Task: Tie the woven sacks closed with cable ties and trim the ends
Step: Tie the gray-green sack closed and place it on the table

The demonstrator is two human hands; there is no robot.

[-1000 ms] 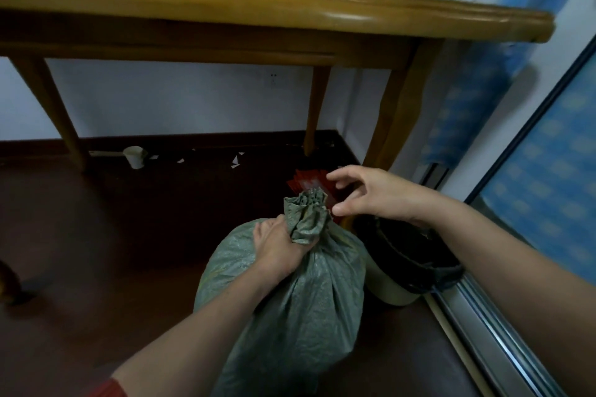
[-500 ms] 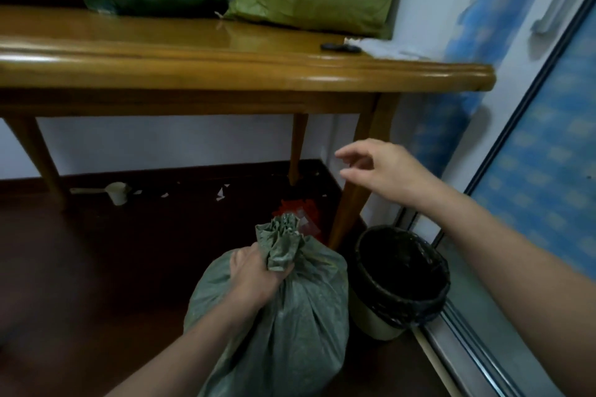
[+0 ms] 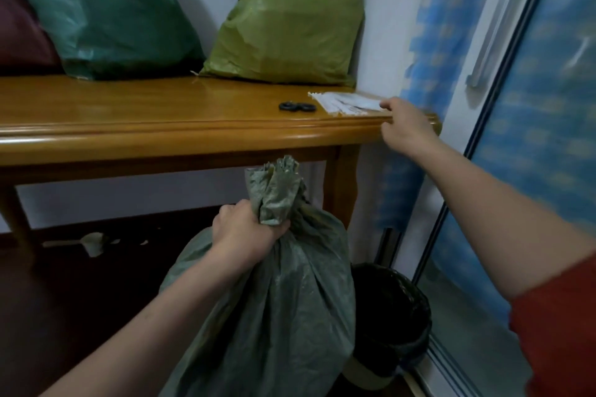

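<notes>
Nearest, one grey-green sack [image 3: 274, 316] stands on the floor, its gathered neck clenched in the left hand [image 3: 246, 232], fingers wrapped tight round the bunched weave. Just beside it on the right sits one bin [image 3: 392, 309] with a black liner. Beyond, the right hand [image 3: 404, 127] reaches over the edge of the wooden table [image 3: 161, 126], fingertips at the end of one bundle of white cable ties [image 3: 346, 102]; whether they pinch any I cannot tell. Two black rings [image 3: 296, 107] lie joined just left of the bundle. Farthest, three more stand on the tabletop against the wall: a dark red sack [image 3: 19, 26], a teal sack [image 3: 103, 10] and an olive sack [image 3: 290, 16].
</notes>
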